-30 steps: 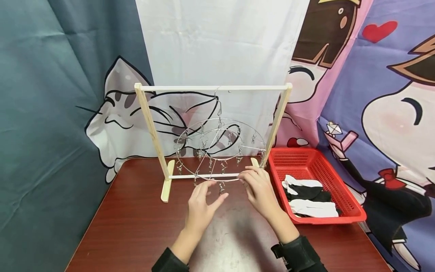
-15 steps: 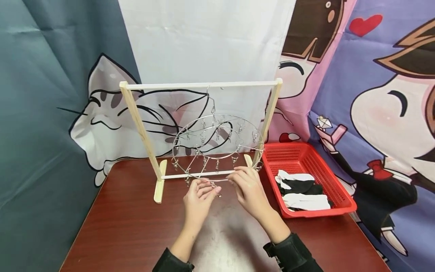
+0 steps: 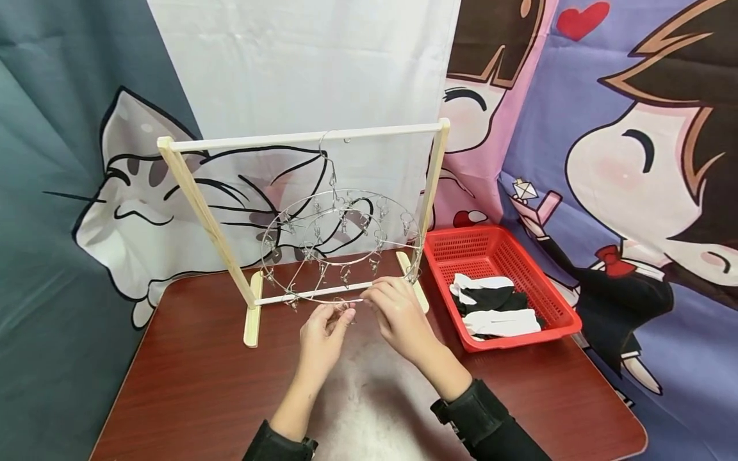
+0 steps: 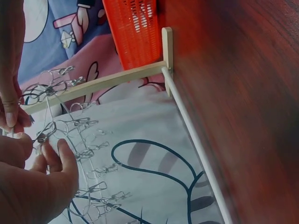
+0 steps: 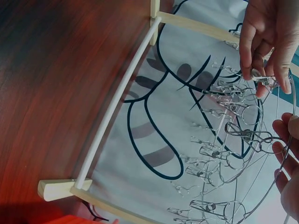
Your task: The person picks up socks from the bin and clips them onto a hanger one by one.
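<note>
A round wire clip hanger (image 3: 314, 299), with two rings and several dangling metal clips, hangs by its hook from a rack's top bar (image 3: 242, 143). At its near edge my left hand (image 3: 320, 334) pinches one metal clip (image 5: 264, 80) between thumb and fingers; the right wrist view shows this closely. My right hand (image 3: 398, 319) holds the outer ring just to the right, fingers curled at the wire (image 5: 293, 100). In the left wrist view the fingertips partly cover the clip.
On the right of the brown table (image 3: 190, 390) stands a red plastic basket (image 3: 567, 325) holding white socks (image 3: 501, 323) and black socks (image 3: 490, 299). The rack's wooden legs (image 3: 202, 218) flank the hanger. A printed cartoon curtain (image 3: 605, 160) hangs behind.
The left hand's fingers have closed from an open spread onto the clip. The right hand stays at the ring. The head view has turned, so the scene sits further left.
</note>
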A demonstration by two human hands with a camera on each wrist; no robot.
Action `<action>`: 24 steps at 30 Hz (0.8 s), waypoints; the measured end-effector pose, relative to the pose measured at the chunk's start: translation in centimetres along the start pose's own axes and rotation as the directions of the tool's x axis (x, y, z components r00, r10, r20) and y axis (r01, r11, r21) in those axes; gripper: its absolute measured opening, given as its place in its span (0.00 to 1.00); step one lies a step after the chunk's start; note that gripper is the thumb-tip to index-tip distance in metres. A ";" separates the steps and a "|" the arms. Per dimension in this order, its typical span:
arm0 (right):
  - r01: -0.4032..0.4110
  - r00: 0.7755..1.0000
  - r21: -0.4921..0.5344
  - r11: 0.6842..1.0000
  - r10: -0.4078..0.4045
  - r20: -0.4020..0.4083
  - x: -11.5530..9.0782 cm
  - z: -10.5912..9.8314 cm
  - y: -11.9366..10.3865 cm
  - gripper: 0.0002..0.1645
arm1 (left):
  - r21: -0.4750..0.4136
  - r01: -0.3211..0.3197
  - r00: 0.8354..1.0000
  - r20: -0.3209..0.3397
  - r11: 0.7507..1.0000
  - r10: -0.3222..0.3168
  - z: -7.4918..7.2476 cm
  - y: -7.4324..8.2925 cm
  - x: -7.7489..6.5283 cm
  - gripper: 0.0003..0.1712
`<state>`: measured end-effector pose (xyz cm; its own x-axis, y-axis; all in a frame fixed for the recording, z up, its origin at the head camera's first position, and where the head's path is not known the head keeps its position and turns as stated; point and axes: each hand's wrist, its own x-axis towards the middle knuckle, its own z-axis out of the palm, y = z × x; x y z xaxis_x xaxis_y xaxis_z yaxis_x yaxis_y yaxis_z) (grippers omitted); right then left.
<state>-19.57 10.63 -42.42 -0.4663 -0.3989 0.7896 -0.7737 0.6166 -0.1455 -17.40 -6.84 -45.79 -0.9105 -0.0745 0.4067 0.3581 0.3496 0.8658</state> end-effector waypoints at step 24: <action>-0.600 0.544 -0.283 0.749 0.641 0.542 -10.6 -8.9 13.8 0.25 | -0.023 -0.191 0.954 -0.241 0.981 0.180 -0.4 -1.2 -0.7 0.05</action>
<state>-21.46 29.37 -47.48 -0.9817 -0.1898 0.0129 -0.1781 0.8930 -0.4134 -17.16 -7.56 -46.98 -0.7541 -0.2331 0.6139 0.5301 0.3356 0.7787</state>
